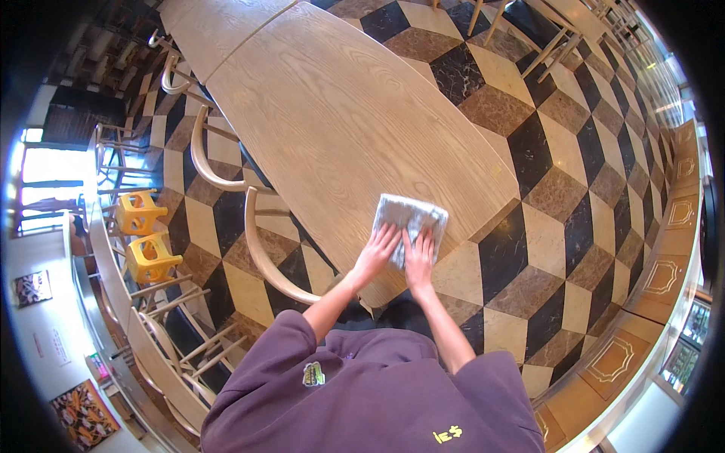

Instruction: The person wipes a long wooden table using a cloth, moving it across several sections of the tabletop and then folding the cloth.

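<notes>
At the near end of the table (340, 113), my left hand (374, 251) and right hand (420, 260) lie side by side on top of a cloth (412, 206), fingers slightly spread with no pinch that I can see, probably to press it evenly downward. The cloth looks grey and white, soft, roughly square, a little rumpled.

Yellow lettering (448, 434) marks the purple sweatshirt (370, 396); its patch (313, 374) seems unreadable.

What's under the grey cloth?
The cloth lies on the wooden table, left hand and right hand on top; the tabletop patch directly beneath is hidden.
</notes>
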`<state>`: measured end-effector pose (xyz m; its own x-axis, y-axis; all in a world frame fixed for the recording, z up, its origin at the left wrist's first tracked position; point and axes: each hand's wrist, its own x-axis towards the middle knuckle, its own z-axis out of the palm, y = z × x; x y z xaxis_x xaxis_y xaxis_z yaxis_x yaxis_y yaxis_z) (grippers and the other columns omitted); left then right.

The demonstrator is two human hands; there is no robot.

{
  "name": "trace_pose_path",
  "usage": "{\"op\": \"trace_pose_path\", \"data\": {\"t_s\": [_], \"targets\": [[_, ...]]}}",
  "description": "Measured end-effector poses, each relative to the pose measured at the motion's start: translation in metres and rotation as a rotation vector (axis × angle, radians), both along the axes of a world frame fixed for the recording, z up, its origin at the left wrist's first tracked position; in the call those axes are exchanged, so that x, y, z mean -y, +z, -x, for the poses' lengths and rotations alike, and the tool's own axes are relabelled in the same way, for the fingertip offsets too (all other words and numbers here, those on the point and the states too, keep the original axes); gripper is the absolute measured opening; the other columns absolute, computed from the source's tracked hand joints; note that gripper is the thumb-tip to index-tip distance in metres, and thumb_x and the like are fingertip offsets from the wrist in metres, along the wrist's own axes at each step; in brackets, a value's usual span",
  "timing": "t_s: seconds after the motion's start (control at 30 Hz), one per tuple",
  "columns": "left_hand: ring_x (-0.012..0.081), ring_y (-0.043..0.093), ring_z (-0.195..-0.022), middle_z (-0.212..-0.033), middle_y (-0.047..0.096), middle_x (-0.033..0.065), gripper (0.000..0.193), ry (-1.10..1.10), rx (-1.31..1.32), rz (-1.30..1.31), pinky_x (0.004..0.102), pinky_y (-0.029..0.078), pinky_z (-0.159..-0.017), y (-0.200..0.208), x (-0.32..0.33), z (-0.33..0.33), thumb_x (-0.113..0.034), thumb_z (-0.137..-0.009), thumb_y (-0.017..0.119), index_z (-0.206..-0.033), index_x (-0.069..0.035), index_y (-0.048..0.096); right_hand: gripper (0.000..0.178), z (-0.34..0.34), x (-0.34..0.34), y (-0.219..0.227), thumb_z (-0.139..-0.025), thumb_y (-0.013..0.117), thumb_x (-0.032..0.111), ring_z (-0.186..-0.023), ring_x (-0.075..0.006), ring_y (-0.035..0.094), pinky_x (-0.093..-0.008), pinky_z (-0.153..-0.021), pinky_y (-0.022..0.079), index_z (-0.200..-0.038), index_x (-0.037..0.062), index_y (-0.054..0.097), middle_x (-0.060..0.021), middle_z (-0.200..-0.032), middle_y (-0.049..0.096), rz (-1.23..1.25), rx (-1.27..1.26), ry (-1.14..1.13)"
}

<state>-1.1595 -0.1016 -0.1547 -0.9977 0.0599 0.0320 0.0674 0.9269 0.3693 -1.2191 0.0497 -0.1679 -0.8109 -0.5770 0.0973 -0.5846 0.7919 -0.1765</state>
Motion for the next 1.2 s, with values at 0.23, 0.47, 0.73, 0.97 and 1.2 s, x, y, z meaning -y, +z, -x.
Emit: {"op": "trace_pose_path", "data": {"t_s": [0.23,0.47,0.73,0.97,1.2], "targets": [[0.0367,0.031,-0.146,-0.155,0.036,0.0183,0.068,-0.292,0.119,0.027,0.0502,0.030,-0.118,0.024,-0.002,-0.091,-0.012,-0.083,0.057,-0.148,-0.003,0.039,0.069,-0.124,-0.030,0.023,-0.086,0.051,0.002,-0.143,-0.0536,0.023,-0.0585,-0.116,0.026,-0.152,0.0155,0.038,-0.0334,-0.153,0.027,0.075,0.256,-0.088],[0.0262,0.036,-0.145,-0.155,0.039,0.0095,0.064,-0.613,-0.100,0.031,0.0427,0.033,-0.118,0.007,0.063,-0.006,-0.020,-0.085,0.057,-0.146,-0.009,0.044,0.094,-0.103,0.033,0.027,-0.073,0.064,0.006,-0.144,-0.0587,0.011,-0.0621,-0.118,0.015,-0.157,0.0134,0.023,-0.0408,-0.151,0.019,-0.006,0.296,-0.415],[0.0249,0.040,-0.141,-0.149,0.048,0.0071,0.057,-0.549,-0.251,0.028,0.0404,0.037,-0.114,-0.015,0.165,0.065,-0.021,-0.085,0.060,-0.141,-0.016,0.052,0.100,-0.039,0.157,0.003,-0.075,0.074,0.017,-0.139,-0.0652,0.015,-0.0664,-0.115,0.014,-0.159,0.0170,0.020,-0.0446,-0.147,0.024,-0.056,0.188,-0.576],[0.0286,0.037,-0.144,-0.155,0.040,0.0106,0.061,-0.207,-0.139,0.038,0.0439,0.036,-0.116,-0.008,0.328,0.077,-0.010,-0.086,0.057,-0.146,-0.014,0.048,0.071,0.036,0.321,-0.012,-0.088,0.061,0.013,-0.142,-0.0591,0.021,-0.0667,-0.115,0.021,-0.153,0.0253,0.036,-0.0391,-0.152,0.024,-0.151,0.173,-0.337],[0.0390,0.029,-0.147,-0.156,0.034,0.0189,0.067,-0.057,-0.057,0.040,0.0459,0.030,-0.119,-0.004,0.397,0.026,0.002,-0.083,0.055,-0.148,-0.009,0.043,0.051,0.014,0.413,-0.028,-0.098,0.045,0.018,-0.142,-0.0516,0.029,-0.0617,-0.115,0.027,-0.148,0.0304,0.045,-0.0292,-0.153,0.033,-0.040,0.052,-0.228]]}}
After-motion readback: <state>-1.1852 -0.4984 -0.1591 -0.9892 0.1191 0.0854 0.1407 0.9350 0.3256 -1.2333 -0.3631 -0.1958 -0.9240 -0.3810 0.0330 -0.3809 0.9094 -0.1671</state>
